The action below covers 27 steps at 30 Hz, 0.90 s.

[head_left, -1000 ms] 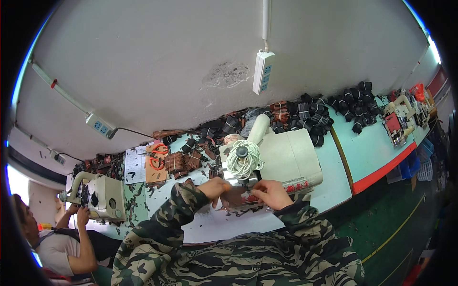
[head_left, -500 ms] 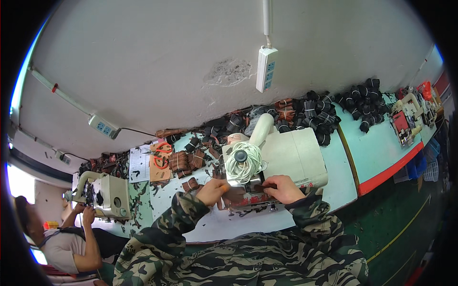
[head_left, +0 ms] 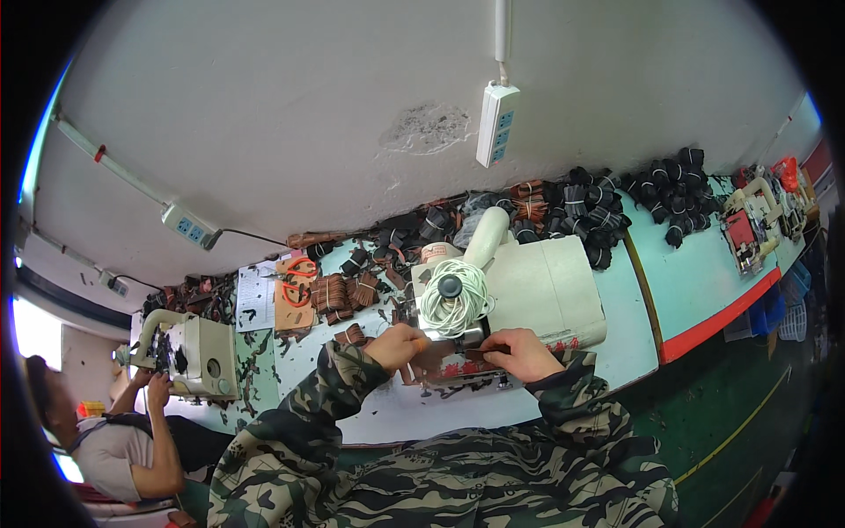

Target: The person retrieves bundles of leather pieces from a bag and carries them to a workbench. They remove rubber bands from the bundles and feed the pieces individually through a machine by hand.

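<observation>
A cream sewing machine [head_left: 537,286] stands before me on the workbench, with a white thread cone [head_left: 455,297] on its near end. My left hand [head_left: 396,346] and my right hand [head_left: 519,350] both press on a small brown leather piece [head_left: 451,361] lying under the machine's head, one hand on each side. My fingers are curled on the piece. The needle area is hidden behind the thread cone. Both sleeves are camouflage.
Bundles of brown strips [head_left: 339,292] and orange scissors [head_left: 299,268] lie to the left. Black strap bundles [head_left: 634,207] pile along the wall. A power strip [head_left: 495,123] hangs above. Another person [head_left: 123,440] works a second sewing machine [head_left: 198,352] at far left. A small device [head_left: 748,229] sits far right.
The view has shifted slightly. My hands stay on the leather piece under the machine head, the right hand edging a little to the right.
</observation>
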Available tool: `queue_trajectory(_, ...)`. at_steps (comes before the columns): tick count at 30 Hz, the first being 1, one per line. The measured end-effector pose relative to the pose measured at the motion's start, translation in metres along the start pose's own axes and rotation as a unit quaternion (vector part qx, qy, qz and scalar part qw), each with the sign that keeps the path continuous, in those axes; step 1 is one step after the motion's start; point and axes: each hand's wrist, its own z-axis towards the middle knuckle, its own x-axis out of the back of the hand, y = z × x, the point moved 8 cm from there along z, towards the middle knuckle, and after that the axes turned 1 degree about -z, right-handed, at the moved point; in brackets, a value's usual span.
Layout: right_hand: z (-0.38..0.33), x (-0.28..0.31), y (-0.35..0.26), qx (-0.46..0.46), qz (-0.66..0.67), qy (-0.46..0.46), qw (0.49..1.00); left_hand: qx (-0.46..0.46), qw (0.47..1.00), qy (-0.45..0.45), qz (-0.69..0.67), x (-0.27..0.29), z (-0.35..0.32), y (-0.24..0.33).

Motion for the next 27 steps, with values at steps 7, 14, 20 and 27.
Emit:
queue_trajectory(7,0.013,0.0,-0.01,0.08,-0.086,0.041,0.992,0.033,0.992,-0.122,-0.023,-0.015,0.016,0.003)
queue_trajectory(14,0.005,0.006,-0.002,0.055,-0.079,0.018,0.995,0.009,0.998,-0.04,-0.056,-0.009,0.027,-0.01)
queue_trajectory(20,0.016,-0.004,-0.002,0.046,-0.118,0.097,0.987,0.039,0.99,-0.122,-0.056,-0.008,0.018,-0.009)
queue_trajectory(27,0.007,0.0,0.001,0.032,-0.039,0.006,0.999,0.026,0.995,-0.091,-0.018,-0.013,0.025,-0.008)
